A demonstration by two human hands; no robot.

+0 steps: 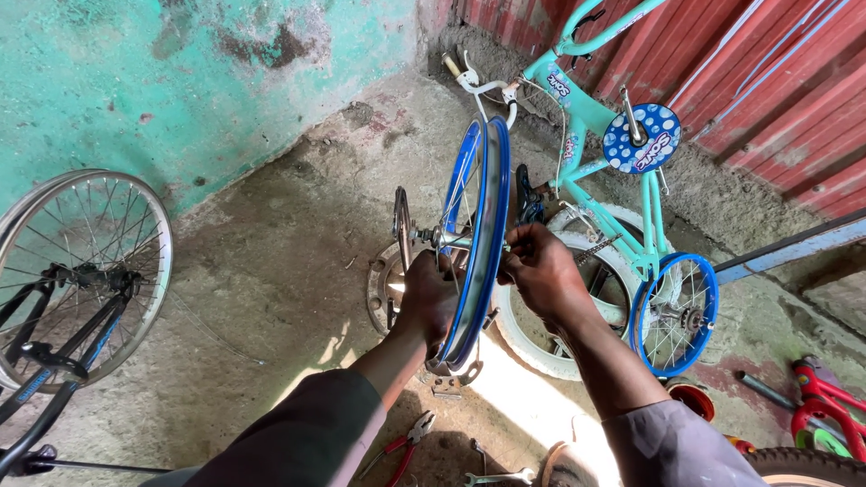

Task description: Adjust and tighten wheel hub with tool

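- A blue-rimmed bicycle wheel is held upright on edge between the two hands, its lower rim resting near the concrete floor; the rim is seen almost edge-on.
- The wheel's plane runs away from the viewer toward the wall corner, and its axle, the long axis, lies crosswise, pointing left and right.
- The left hand is closed around the axle end on the left side of the hub; what the fingers grip exactly is hidden by the rim.
- The right hand is closed on the axle end at the right side, fingers pinched tight.
- A slip is judged possible: the wheel stands on a narrow edge and could roll or tip if either grip loosens.
- A turquoise child's bicycle lies just behind, with a white tyre beside it.
- Red-handled pliers lie on the floor near the sleeves.
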